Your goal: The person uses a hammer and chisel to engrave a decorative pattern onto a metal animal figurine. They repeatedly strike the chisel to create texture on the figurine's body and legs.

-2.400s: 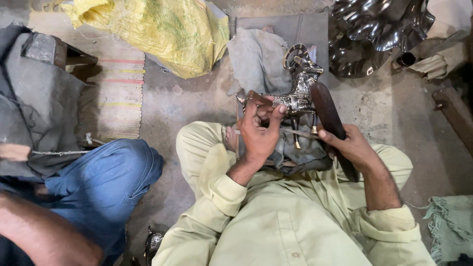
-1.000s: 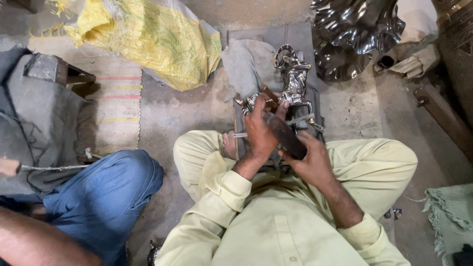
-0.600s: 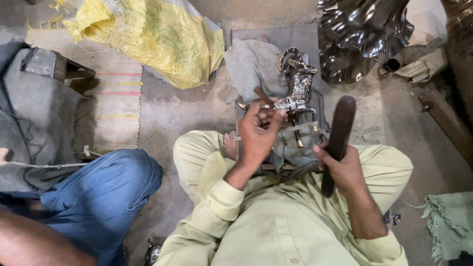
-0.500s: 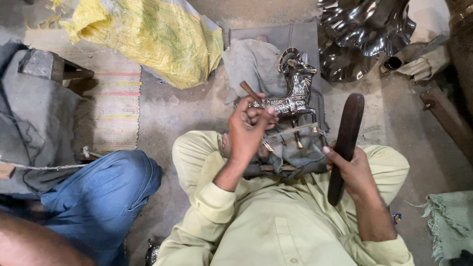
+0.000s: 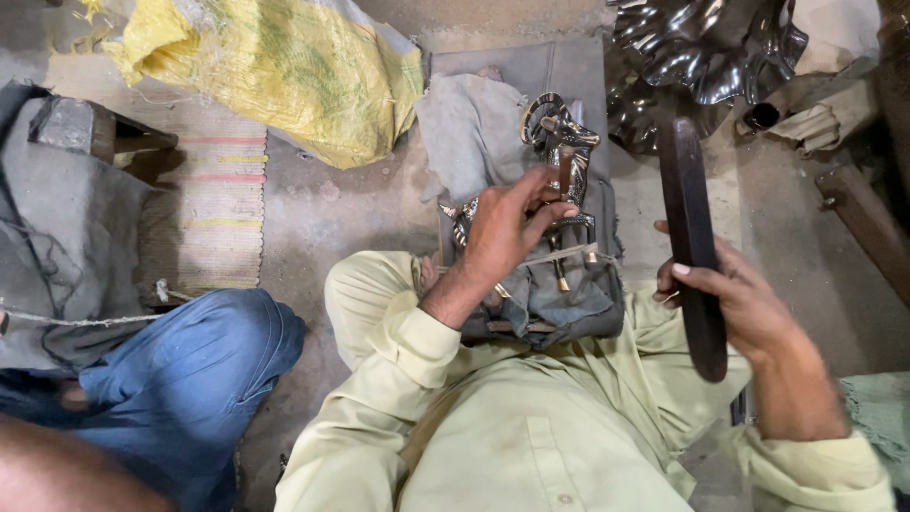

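metal animal figurine (image 5: 559, 142) sat at 12 o'clock of the lap, bedded on a grey cloth pad (image 5: 550, 299), likely so it wouldn't skid. left hand (image 5: 502, 228) pinched a small punch-like tool (image 5: 565, 175) upright against the figurine, fingers (image 5: 531, 190) closed tight on it. right hand (image 5: 744, 308) at 3 o'clock, raised clear, fingers wrapped round a dark flat bar (image 5: 690, 237), held like a striker. another person's blue-trousered knee (image 5: 180, 379) at 9 o'clock.

left hand (image 5: 507, 228): fingers pinched, arm reaching forward | right hand (image 5: 735, 303): fist apparently closed, raised at side
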A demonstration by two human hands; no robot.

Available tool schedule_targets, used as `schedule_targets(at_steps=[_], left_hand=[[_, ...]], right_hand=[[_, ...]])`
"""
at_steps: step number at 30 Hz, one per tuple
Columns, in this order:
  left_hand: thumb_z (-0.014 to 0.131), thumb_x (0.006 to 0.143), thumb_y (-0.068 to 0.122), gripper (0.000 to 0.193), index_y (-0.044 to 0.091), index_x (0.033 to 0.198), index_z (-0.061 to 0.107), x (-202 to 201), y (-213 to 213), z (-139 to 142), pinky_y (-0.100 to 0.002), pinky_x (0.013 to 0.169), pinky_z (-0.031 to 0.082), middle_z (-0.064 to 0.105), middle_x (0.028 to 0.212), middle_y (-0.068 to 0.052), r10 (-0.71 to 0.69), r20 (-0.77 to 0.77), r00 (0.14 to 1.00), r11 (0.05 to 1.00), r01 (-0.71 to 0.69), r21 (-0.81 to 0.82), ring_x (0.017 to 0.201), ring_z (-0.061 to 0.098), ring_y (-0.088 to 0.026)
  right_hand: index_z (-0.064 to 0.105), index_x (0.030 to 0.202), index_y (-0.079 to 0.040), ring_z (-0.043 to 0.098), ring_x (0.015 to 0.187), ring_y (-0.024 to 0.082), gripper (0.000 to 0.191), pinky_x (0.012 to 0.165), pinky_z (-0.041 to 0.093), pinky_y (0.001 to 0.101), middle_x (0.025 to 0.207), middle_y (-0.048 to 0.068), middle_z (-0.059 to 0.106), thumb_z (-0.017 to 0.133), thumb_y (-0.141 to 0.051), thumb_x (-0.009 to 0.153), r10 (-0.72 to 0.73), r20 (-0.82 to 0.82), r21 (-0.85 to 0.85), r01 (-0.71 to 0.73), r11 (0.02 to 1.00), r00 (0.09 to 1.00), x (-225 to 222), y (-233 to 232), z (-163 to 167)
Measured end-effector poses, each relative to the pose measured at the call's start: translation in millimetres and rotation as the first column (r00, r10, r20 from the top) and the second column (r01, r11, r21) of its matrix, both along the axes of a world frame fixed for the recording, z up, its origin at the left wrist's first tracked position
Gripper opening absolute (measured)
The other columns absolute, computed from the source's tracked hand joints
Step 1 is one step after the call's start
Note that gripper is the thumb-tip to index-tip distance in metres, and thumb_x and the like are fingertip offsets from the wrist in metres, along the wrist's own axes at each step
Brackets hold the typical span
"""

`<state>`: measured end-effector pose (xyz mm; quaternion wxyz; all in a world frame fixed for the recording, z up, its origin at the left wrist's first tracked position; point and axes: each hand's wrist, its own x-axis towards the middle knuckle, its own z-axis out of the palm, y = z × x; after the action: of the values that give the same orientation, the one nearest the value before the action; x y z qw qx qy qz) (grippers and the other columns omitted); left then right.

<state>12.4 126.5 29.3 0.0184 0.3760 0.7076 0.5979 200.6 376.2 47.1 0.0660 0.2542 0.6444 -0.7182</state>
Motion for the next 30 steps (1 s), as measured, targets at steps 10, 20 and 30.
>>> schedule_targets(at_steps=[10,20,30], left_hand=[[0.076,0.095,0.011,0.037,0.009,0.125,0.056,2.2,2.6,-1.1,-0.042,0.068,0.059,0.077,0.097,-0.013,0.046,-0.171,0.984,0.995,-0.061,-0.084,0.085,0.077,-0.033],[0.08,0.095,0.019,0.037,0.011,0.123,0.058,5.4,-0.1,0.8,-0.045,0.063,0.055,0.075,0.089,-0.011,0.025,-0.148,0.989,0.986,-0.049,-0.157,0.08,0.074,-0.036],[0.076,0.095,0.012,0.036,0.012,0.126,0.057,2.8,1.2,0.7,-0.041,0.069,0.06,0.078,0.1,-0.01,0.004,-0.16,0.987,0.992,-0.024,-0.122,0.086,0.077,-0.032]], right_hand=[[0.054,0.14,-0.001,0.069,0.073,0.014,0.044,0.065,0.057,0.0261,0.091,0.008,0.07,0.067,-0.026,0.106,0.279,-0.122,0.944,0.024,0.33,0.953,-50.4,7.7,81.5],[0.07,0.127,-0.011,0.071,0.078,0.021,0.045,0.08,0.058,0.0325,0.091,0.007,0.073,0.076,-0.017,0.083,0.414,0.289,0.905,-0.104,-0.413,0.863,-82.7,-11.2,158.3],[0.071,0.122,-0.008,0.072,0.079,0.022,0.04,0.076,0.059,0.0331,0.092,0.009,0.073,0.076,-0.018,0.083,0.378,0.279,0.904,-0.108,-0.414,0.883,-75.4,-7.4,157.3]])
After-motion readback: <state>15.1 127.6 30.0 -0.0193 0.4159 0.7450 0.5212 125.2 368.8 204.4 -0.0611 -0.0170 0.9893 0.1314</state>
